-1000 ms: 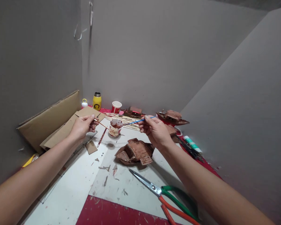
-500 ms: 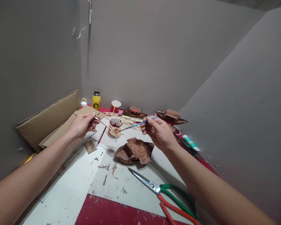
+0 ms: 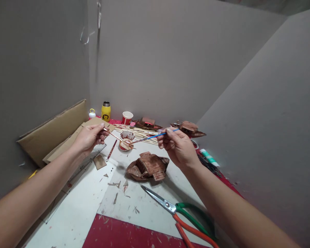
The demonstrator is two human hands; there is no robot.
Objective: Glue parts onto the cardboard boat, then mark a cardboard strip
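Note:
My left hand (image 3: 91, 136) pinches a thin stick (image 3: 112, 133). At the stick's far end is a small rounded, tan piece (image 3: 125, 144), partly coated in wet brown, in front of a paint-stained paper cup (image 3: 127, 135). My right hand (image 3: 174, 143) is closed round a blue paintbrush (image 3: 152, 136), held slanting with its bristles against the tan piece. Below them on the white board sits a brown model boat (image 3: 151, 167) with a roofed cabin, touched by neither hand.
Large scissors (image 3: 167, 205) lie open at the front right. Behind are thin wooden sticks (image 3: 141, 132), a red-and-white cup (image 3: 127, 117), a yellow bottle (image 3: 106, 112) and another model boat (image 3: 188, 128). Cardboard (image 3: 54, 129) leans at left; a ruler (image 3: 74, 184) and scraps lie nearby.
My right hand and the paintbrush have shifted slightly right. More of the tan piece is now wet and brown. My left hand stays nearly still.

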